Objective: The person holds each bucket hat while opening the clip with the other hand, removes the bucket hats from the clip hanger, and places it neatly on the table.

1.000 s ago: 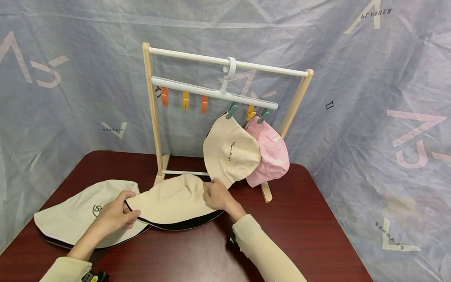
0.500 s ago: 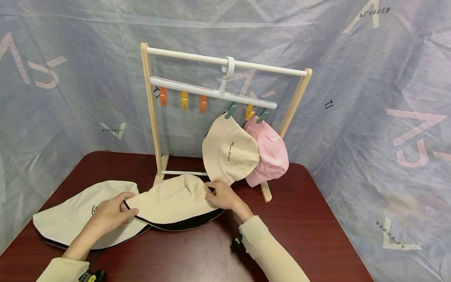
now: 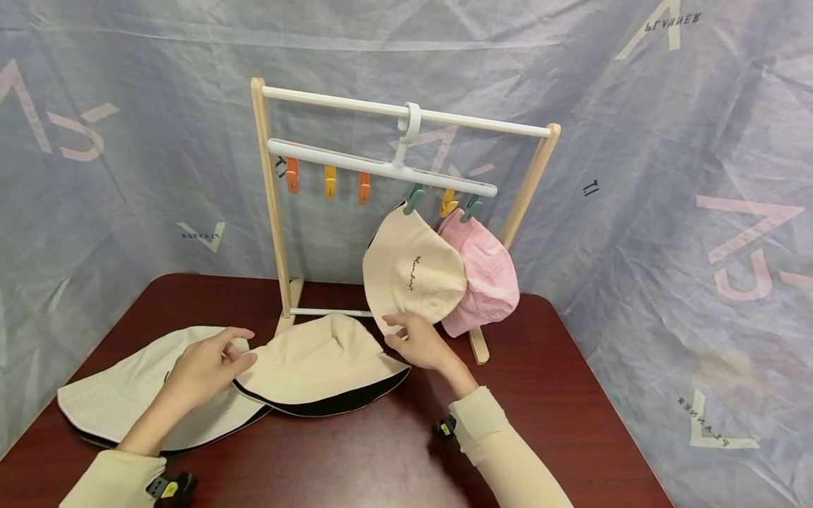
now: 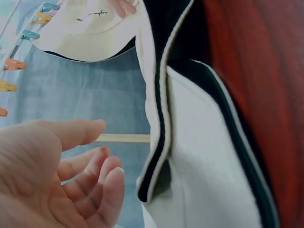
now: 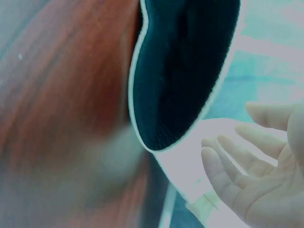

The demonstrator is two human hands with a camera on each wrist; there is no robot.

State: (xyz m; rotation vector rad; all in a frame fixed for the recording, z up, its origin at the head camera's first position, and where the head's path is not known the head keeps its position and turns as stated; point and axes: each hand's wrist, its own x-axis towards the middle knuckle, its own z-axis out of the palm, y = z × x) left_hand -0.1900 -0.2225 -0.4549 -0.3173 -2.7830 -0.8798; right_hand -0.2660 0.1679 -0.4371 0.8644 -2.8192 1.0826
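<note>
A cream bucket hat (image 3: pixel 317 360) with a black lining lies on the table in front of the rack, its near brim raised. My left hand (image 3: pixel 206 367) hovers at its left brim, over a white bucket hat (image 3: pixel 121 384), fingers loosely bent and holding nothing. In the left wrist view a gap separates the fingertips (image 4: pixel 97 128) from the black-edged brim. My right hand (image 3: pixel 422 342) is off the cream hat's right end, fingers relaxed, in front of a hanging cream hat (image 3: pixel 406 268) with black lettering. The right wrist view shows this hand (image 5: pixel 256 175) beside the black lining (image 5: pixel 185 71).
A wooden rack (image 3: pixel 269 204) with white rods stands at the back. Its white clip hanger (image 3: pixel 375 166) bears orange, yellow and green clips; green ones hold the hanging cream hat and a pink hat (image 3: pixel 485 275). Grey printed fabric (image 3: pixel 635 176) surrounds the dark red table (image 3: pixel 540 423).
Both hands have let go of the cream hat's brim. The right hand has drawn away to the right and up; the left has lifted slightly off its edge. The hat stays in place.
</note>
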